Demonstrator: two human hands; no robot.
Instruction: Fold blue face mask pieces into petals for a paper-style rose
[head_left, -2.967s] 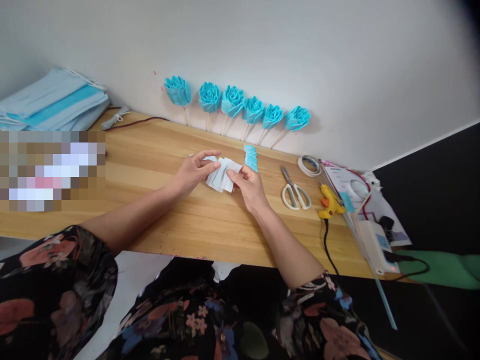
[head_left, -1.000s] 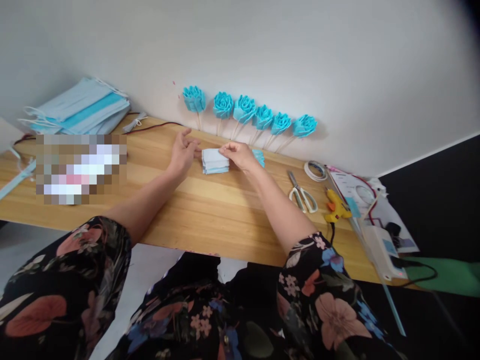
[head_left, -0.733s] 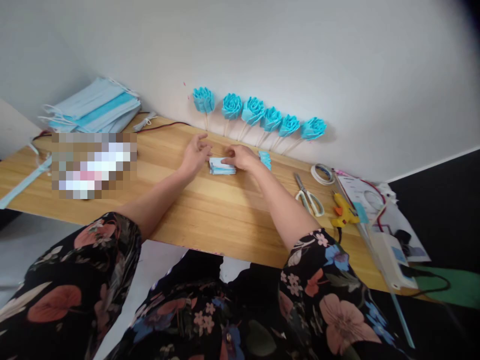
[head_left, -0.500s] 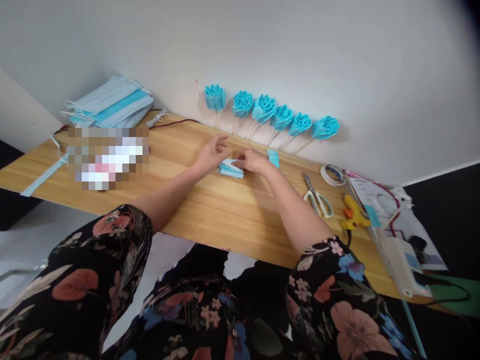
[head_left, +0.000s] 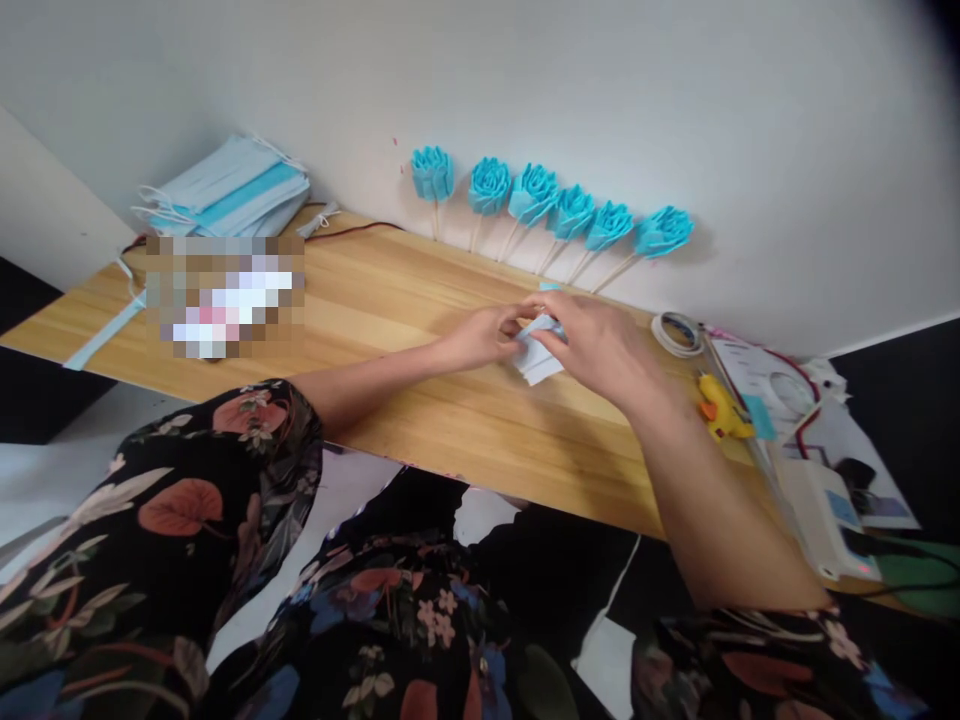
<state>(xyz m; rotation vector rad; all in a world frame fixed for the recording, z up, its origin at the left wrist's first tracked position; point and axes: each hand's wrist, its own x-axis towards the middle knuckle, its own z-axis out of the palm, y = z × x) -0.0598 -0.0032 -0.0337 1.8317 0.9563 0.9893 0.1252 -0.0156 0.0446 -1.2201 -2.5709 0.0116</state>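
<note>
The right grip (head_left: pixel 600 345) pinches small white pieces (head_left: pixel 541 364) over the bench (head_left: pixel 367 300), the left grip (head_left: pixel 487 338) is at their edge but I can't tell if it squeezes, and six blue flowers (head_left: pixel 533 194) lean on the wall (head_left: pixel 540 80) behind

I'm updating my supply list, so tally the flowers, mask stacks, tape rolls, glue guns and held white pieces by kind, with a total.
Blue flowers: 6
Mask stack: 1
Tape roll: 1
Glue gun: 1
White pieces in hand: overlapping, count unclear, left out
Total: 9
</note>
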